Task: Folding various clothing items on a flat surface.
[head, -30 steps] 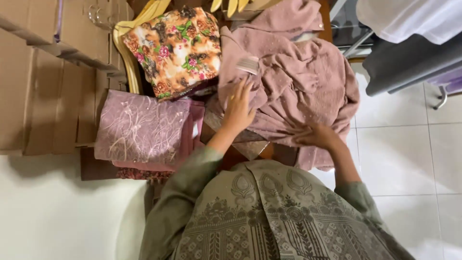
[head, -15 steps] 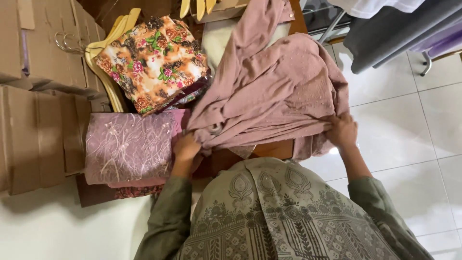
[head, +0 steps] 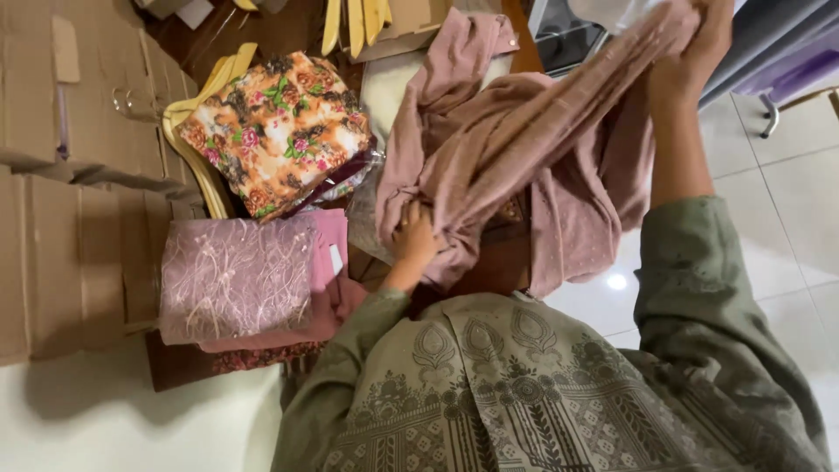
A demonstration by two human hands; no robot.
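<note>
A dusty-pink garment point(head: 516, 149) hangs stretched between both hands over a dark wooden table point(head: 494, 267). My left hand point(head: 412, 238) grips its lower edge near my chest. My right hand point(head: 690, 48) is raised high at the upper right and pinches the other end, so the cloth runs diagonally and part of it drapes down. I wear a green patterned top point(head: 524, 393).
A folded orange floral cloth point(head: 275, 131) lies on yellow hangers point(head: 197, 149). A folded pink lace cloth point(head: 240, 275) sits below it. Flattened cardboard boxes point(head: 70, 175) cover the left. White floor tiles point(head: 786, 201) lie to the right.
My right hand has lifted the garment's end from the table edge up high. My left hand stayed low on the other end, and the cloth pulled taut.
</note>
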